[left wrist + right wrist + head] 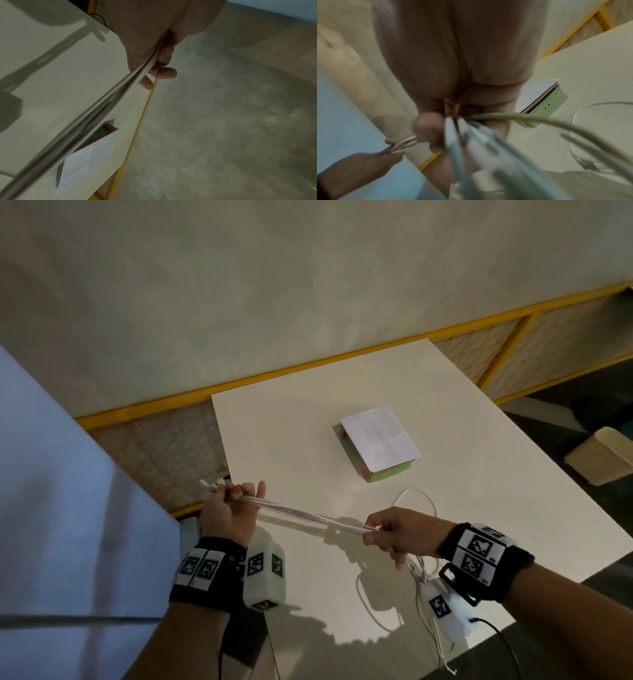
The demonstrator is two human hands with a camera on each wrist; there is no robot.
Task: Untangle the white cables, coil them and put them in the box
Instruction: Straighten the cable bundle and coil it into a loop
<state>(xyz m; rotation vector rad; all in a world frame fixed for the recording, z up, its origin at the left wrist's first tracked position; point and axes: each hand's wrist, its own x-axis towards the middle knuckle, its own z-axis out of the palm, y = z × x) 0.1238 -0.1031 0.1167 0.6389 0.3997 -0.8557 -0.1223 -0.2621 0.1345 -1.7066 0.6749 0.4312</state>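
Note:
Several white cables stretch taut in a bundle between my two hands above the white table. My left hand grips one end at the table's left edge, with plug ends sticking out past the fist. My right hand pinches the bundle nearer me, and loose cable loops hang from it and trail over the table's near edge. The left wrist view shows the cables running out of the fist. In the right wrist view the cables fan out blurred. The box lies closed beyond the hands, white lid, green side.
Past the table's far and left edges runs a yellow rail with woven panels under a pale wall. A beige box sits on the dark floor at right. A blue-grey surface fills the left.

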